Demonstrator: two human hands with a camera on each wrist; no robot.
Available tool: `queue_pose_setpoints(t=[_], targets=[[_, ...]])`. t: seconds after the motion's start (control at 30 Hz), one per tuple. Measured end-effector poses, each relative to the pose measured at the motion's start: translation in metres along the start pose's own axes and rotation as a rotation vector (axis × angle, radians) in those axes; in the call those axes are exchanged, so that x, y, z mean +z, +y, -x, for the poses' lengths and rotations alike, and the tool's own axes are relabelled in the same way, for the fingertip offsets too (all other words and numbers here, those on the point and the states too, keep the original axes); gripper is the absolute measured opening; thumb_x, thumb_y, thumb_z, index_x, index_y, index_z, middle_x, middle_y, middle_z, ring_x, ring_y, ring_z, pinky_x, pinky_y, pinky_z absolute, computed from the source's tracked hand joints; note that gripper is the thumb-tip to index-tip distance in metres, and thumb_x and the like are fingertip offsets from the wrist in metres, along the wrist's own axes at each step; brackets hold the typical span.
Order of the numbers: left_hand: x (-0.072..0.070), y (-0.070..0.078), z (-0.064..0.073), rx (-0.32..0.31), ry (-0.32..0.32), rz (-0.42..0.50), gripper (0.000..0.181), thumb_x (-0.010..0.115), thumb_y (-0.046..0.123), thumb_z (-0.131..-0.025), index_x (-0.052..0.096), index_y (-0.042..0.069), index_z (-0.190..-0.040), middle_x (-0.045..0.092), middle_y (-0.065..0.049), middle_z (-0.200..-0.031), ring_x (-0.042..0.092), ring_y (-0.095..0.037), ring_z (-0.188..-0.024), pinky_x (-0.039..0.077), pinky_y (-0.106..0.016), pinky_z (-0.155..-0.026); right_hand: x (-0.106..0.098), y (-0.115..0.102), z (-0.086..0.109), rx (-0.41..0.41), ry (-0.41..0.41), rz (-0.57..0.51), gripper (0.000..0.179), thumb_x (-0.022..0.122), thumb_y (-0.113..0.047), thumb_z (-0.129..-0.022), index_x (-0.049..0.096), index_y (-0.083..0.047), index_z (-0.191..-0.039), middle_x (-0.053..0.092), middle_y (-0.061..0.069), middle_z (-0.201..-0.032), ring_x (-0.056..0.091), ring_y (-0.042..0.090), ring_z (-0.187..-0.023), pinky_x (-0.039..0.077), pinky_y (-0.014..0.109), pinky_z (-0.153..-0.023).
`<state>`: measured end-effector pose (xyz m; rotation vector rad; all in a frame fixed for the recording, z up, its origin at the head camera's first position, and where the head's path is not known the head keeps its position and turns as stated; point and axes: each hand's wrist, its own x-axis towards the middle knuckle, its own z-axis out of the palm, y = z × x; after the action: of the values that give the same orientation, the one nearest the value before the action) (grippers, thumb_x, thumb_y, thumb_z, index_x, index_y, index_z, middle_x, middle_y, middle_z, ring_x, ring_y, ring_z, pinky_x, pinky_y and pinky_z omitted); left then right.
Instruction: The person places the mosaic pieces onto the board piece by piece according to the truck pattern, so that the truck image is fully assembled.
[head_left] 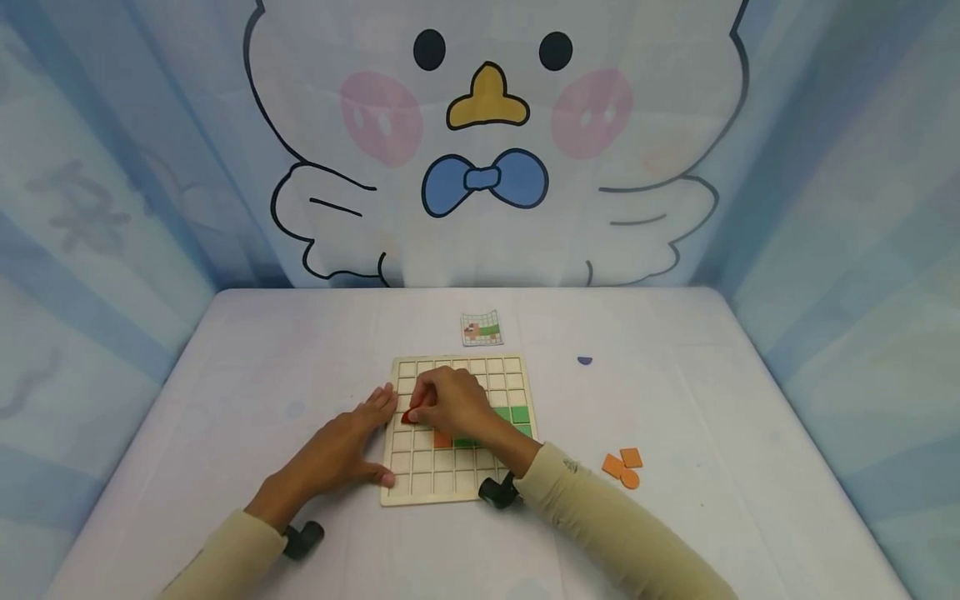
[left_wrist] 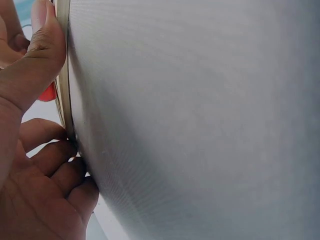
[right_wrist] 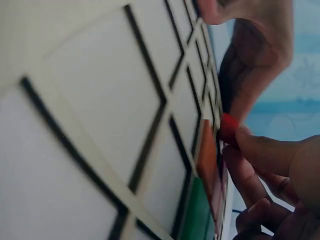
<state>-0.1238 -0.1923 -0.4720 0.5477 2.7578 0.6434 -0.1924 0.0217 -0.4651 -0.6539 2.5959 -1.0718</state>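
Observation:
A square pale wooden grid board [head_left: 431, 501] lies on the table between the two hands in the head view. My right hand [head_left: 454, 406] is over its left half and pinches a small red tile [head_left: 407, 416] between thumb and fingertips. That red tile [right_wrist: 229, 128] is close over the grid in the right wrist view. My left hand [head_left: 335, 446] touches the board's left edge, fingers extended at the upper part and thumb lower down. An orange tile [head_left: 443, 439] and several green tiles [head_left: 520, 414] sit in the grid's cells, partly covered by the right hand.
Behind the board lies a small card [head_left: 482, 329] printed with a coloured grid picture. A blue half-round tile [head_left: 585, 361] is at the right rear. Two orange square tiles [head_left: 632, 457] and an orange round tile [head_left: 629, 478] lie to the right. Printed curtains surround the table.

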Motion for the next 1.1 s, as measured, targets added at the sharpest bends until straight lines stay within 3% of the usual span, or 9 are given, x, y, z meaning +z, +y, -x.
queue_pose_setpoints(t=[0.47,0.67,0.87,1.1], targets=[[-0.002,-0.001,-0.001,0.004,-0.001,-0.007,0.124,0.094,0.047,-0.069,0.031,0.001,-0.166,0.023,-0.017,-0.176,0.026,-0.042,-0.162,0.037,-0.071,-0.121,0.011,-0.008,-0.01,-0.028,0.018,0.127,0.018,0.089,-0.023,-0.089,0.072,-0.022,-0.081,0.068,-0.012,-0.073,0.058,0.004,-0.065,0.043,0.021,-0.057],[-0.001,-0.001,0.0,0.005,0.004,-0.007,0.123,0.095,0.046,-0.07,0.031,0.002,-0.166,0.023,-0.017,-0.176,0.026,-0.042,-0.162,0.037,-0.07,-0.121,0.009,-0.012,-0.009,-0.049,-0.013,0.182,0.018,0.088,-0.02,-0.089,0.076,-0.023,-0.077,0.069,-0.013,-0.072,0.058,0.003,-0.066,0.044,0.021,-0.057],[0.0,-0.003,0.0,0.011,0.009,-0.006,0.123,0.094,0.047,-0.07,0.032,0.002,-0.166,0.023,-0.016,-0.176,0.026,-0.042,-0.162,0.037,-0.07,-0.121,0.008,-0.013,-0.006,-0.059,-0.005,0.178,0.013,0.088,-0.022,-0.089,0.078,-0.024,-0.081,0.073,-0.014,-0.076,0.059,0.001,-0.068,0.046,0.021,-0.06],[0.0,0.0,0.0,0.002,0.005,-0.012,0.124,0.095,0.048,-0.069,0.032,0.003,-0.166,0.024,-0.017,-0.176,0.027,-0.042,-0.162,0.037,-0.07,-0.121,-0.005,-0.008,0.005,-0.058,0.03,0.125,0.011,0.088,-0.022,-0.09,0.076,-0.022,-0.088,0.067,-0.013,-0.077,0.058,0.002,-0.068,0.045,0.02,-0.058]])
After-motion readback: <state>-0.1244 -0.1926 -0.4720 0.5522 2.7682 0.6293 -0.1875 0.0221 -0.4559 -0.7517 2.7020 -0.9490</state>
